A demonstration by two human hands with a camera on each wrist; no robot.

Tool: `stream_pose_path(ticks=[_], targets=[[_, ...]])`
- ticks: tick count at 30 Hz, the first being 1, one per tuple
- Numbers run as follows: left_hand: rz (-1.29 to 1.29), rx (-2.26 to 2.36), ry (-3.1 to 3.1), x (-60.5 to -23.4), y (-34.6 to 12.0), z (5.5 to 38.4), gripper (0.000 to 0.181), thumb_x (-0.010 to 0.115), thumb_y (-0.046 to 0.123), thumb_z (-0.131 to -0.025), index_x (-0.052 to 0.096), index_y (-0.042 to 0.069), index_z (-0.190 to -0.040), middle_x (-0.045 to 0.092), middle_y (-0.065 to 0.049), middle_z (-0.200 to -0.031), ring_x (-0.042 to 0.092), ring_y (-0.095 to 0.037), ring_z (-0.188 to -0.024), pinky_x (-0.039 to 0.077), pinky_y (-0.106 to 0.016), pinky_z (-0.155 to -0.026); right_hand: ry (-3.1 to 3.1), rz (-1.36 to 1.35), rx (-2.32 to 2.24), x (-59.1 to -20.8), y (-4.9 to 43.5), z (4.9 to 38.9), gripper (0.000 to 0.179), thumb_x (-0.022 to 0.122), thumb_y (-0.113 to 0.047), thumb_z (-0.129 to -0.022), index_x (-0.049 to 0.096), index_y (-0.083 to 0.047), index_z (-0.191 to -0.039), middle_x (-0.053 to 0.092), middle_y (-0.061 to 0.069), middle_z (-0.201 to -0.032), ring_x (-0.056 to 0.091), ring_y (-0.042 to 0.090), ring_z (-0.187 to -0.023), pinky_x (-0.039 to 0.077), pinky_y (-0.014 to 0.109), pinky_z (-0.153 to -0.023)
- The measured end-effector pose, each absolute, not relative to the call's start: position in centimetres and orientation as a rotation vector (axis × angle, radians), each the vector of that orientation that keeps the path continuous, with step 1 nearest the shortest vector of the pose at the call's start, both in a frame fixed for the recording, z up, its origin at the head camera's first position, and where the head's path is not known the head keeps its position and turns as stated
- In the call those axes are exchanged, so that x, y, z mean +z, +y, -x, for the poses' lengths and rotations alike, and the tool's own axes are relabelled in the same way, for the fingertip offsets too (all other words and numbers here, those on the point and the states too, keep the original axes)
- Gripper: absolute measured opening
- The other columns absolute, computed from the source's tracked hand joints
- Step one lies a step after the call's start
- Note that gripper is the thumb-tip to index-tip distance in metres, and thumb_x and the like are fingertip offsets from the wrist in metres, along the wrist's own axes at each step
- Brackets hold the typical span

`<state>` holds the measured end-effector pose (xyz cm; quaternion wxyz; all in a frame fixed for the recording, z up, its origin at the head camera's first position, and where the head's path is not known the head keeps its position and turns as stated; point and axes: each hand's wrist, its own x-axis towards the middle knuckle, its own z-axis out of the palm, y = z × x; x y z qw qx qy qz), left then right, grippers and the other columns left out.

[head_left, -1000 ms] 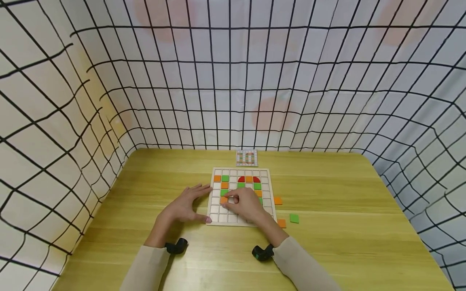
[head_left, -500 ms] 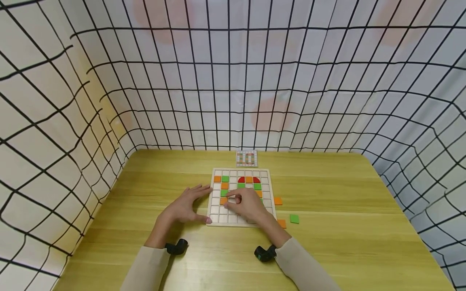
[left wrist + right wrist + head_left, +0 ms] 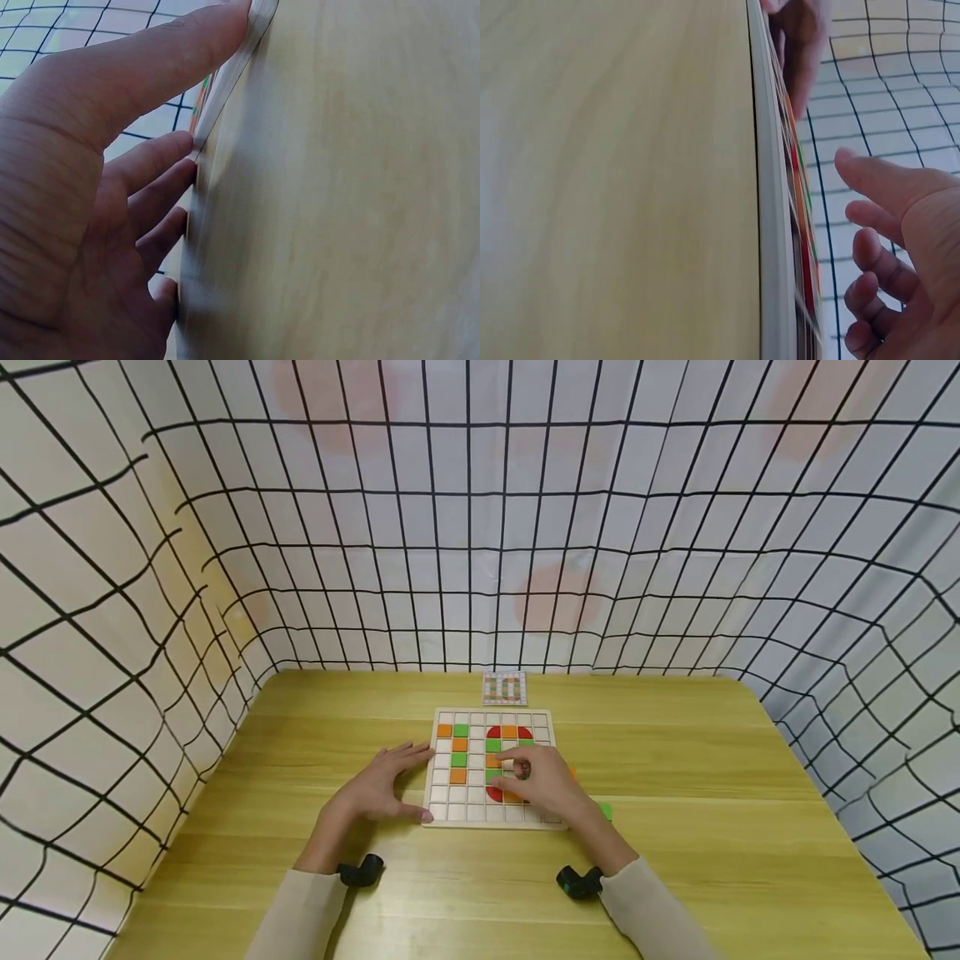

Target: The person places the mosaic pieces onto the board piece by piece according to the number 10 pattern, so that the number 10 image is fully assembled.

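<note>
A white gridded board (image 3: 456,812) lies on the wooden table, bearing orange and green square tiles and red rounded corner pieces. My left hand (image 3: 378,789) rests at its left side, thumb and fingertips at the rim; the left wrist view shows these fingers (image 3: 154,161) spread along the edge. Over the board's right half hovers my right hand (image 3: 551,781), thumb and index finger apart near the second group of tiles. In the right wrist view, nothing sits between the thumb and fingers of this right hand (image 3: 922,247). It hides part of that group. One orange tile (image 3: 457,776) ends the left column.
Behind the board lies a small pattern card (image 3: 504,689) printed with coloured squares. A loose green tile (image 3: 606,812) shows on the table past the right forearm, and an orange tile (image 3: 573,773) peeks out by the board's right edge. Black-gridded white walls enclose the table.
My right hand has moved rightward from the orange tile at the bottom of the left column to above the right group of tiles. That tile stays in its cell. The left hand keeps its place.
</note>
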<state>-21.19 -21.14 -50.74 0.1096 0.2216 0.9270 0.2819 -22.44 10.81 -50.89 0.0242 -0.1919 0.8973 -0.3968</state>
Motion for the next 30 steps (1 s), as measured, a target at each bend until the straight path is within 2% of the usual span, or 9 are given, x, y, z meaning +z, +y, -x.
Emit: stream_pose_path(ticks=[9,14,19,24,30], targets=[[-0.657,0.807,2.739,-50.8,-21.0,21.2,0.108,0.089,0.059,-0.070,0.041,0.021,-0.159,0.035,-0.002,-0.168,0.022,-0.035,-0.159,0.010,-0.063,-0.129,2.839,0.529,-1.116,-50.2,15.3,21.7,0.039,0.085,-0.037,-0.085,0.079,-0.018,-0.119,0.054,-0.005,-0.074,0.047,0.014,-0.068,0.033,0.023,-0.058],[-0.663,0.799,2.739,-50.9,-20.9,21.1,0.107,0.089,0.058,-0.071,0.041,0.021,-0.159,0.036,-0.002,-0.168,0.022,-0.036,-0.159,0.010,-0.063,-0.129,2.901,0.516,-1.059,-50.5,17.9,21.3,0.041,0.084,-0.040,-0.086,0.078,-0.019,-0.120,0.059,-0.004,-0.081,0.049,0.013,-0.075,0.037,0.025,-0.064],[-0.656,0.798,2.726,-51.1,-21.0,20.9,0.108,0.090,0.057,-0.070,0.041,0.022,-0.160,0.035,-0.002,-0.168,0.021,-0.036,-0.159,0.010,-0.062,-0.129,2.932,0.549,-1.034,-51.0,20.6,20.6,0.041,0.084,-0.039,-0.086,0.078,-0.016,-0.118,0.058,-0.004,-0.081,0.049,0.013,-0.074,0.038,0.025,-0.064],[-0.644,0.801,2.733,-51.2,-21.1,20.9,0.107,0.089,0.058,-0.070,0.041,0.022,-0.159,0.035,-0.002,-0.168,0.021,-0.036,-0.159,0.010,-0.062,-0.129,2.963,0.523,-0.986,-51.3,23.2,19.7,0.045,0.082,-0.047,-0.086,0.076,-0.017,-0.120,0.057,-0.007,-0.082,0.049,0.012,-0.075,0.038,0.025,-0.064],[-0.645,0.798,2.739,-51.0,-21.1,21.1,0.107,0.089,0.057,-0.071,0.041,0.023,-0.160,0.035,-0.001,-0.168,0.021,-0.036,-0.159,0.010,-0.063,-0.129,2.948,0.515,-0.973,-51.4,25.6,18.7,0.051,0.085,-0.049,-0.083,0.076,-0.017,-0.121,0.058,-0.007,-0.082,0.049,0.011,-0.076,0.039,0.024,-0.065]])
